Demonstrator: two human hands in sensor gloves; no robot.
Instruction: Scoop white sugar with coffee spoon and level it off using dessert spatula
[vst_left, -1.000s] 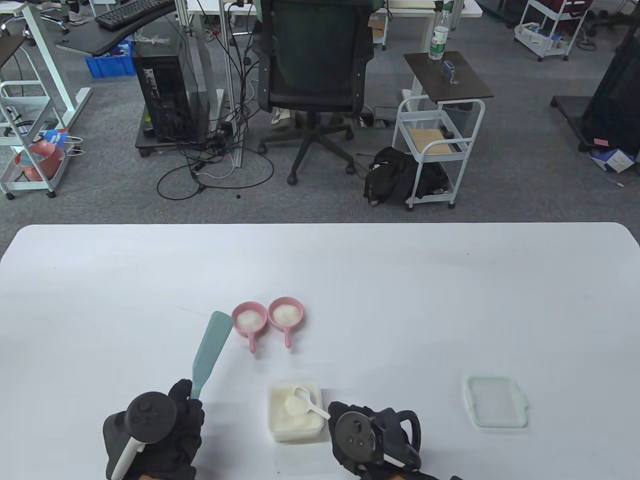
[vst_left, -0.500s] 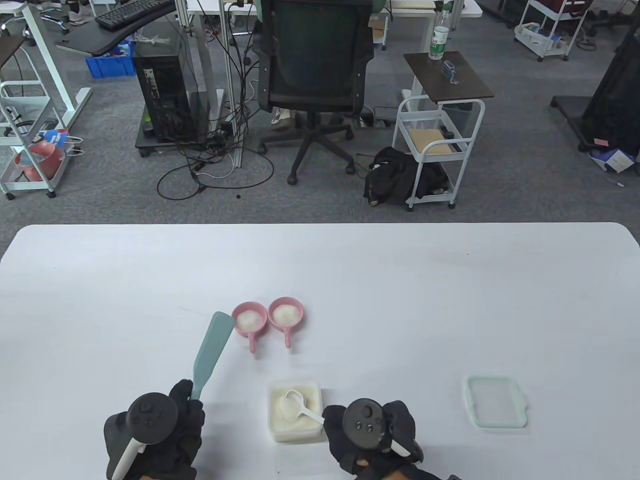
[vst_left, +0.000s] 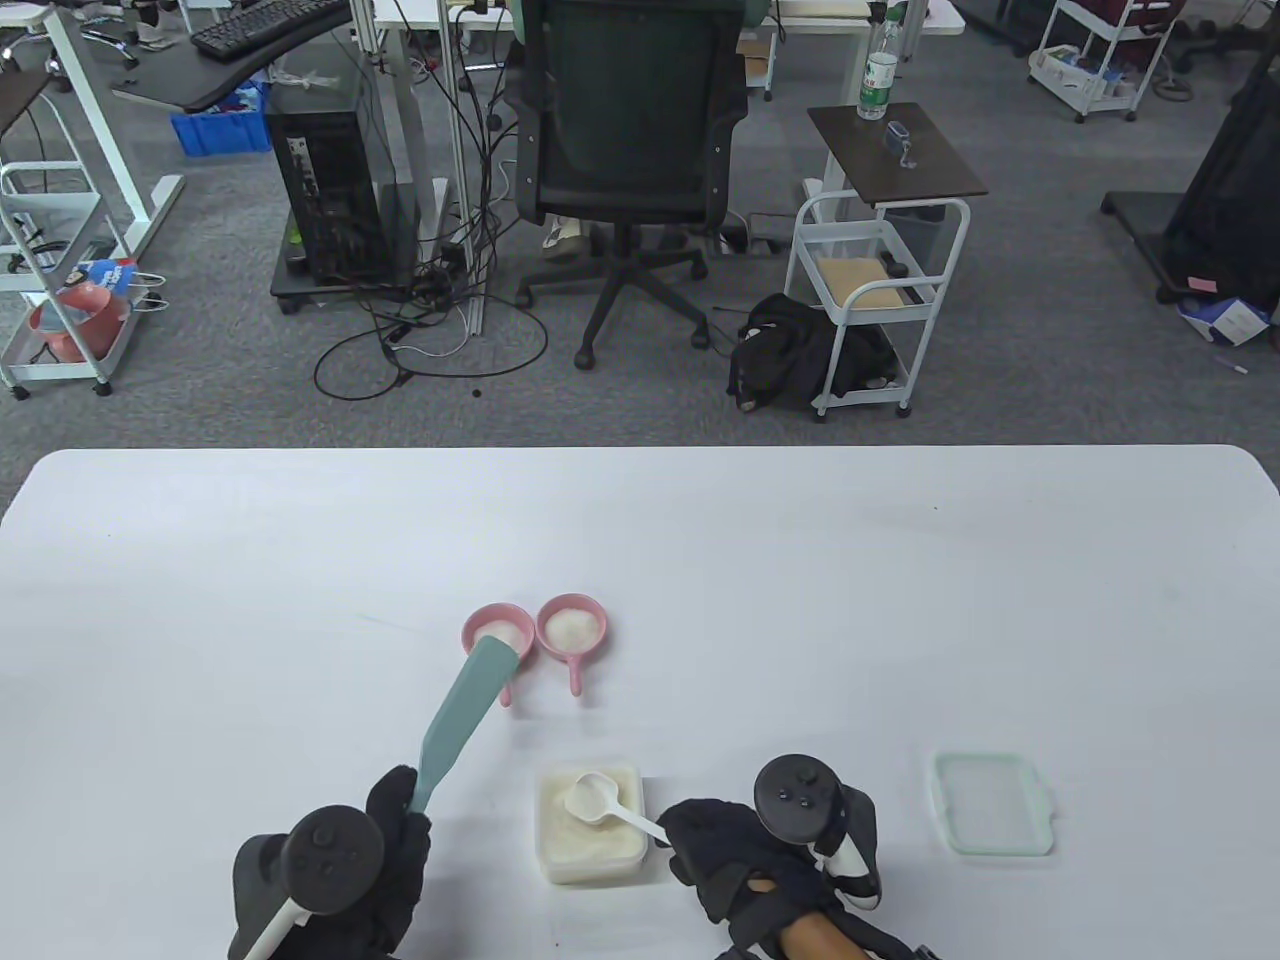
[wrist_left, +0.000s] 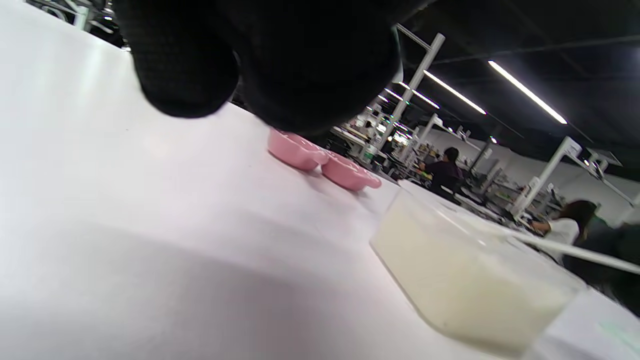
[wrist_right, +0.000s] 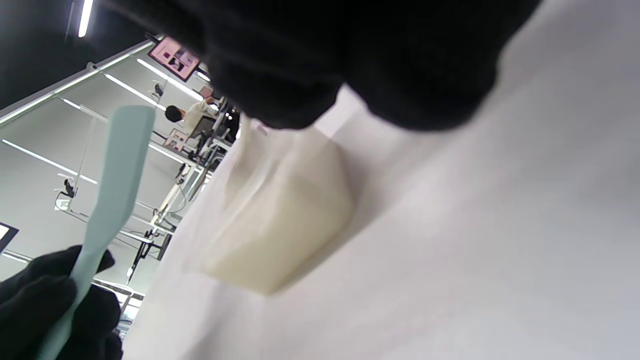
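While the right hand (vst_left: 740, 850) pinches the white coffee spoon (vst_left: 600, 800), heaped with sugar, above the sugar tub (vst_left: 590, 850), the left hand (vst_left: 370, 860) grips the teal dessert spatula (vst_left: 465, 715), its tip overlapping the left pink dish (vst_left: 497, 630).

- White sugar (vst_left: 585, 845) filled a clear square tub (vst_left: 590, 866) near the table's front edge, heaped almost to the rim.
- The white coffee spoon (vst_left: 606, 805) was above the tub, bowl loaded with sugar, handle running back and right to the right hand (vst_left: 745, 860).
- The pale teal dessert spatula (vst_left: 468, 712), gripped at its handle by the left hand (vst_left: 375, 865), angled up and away, blade tip over the left pink cup.
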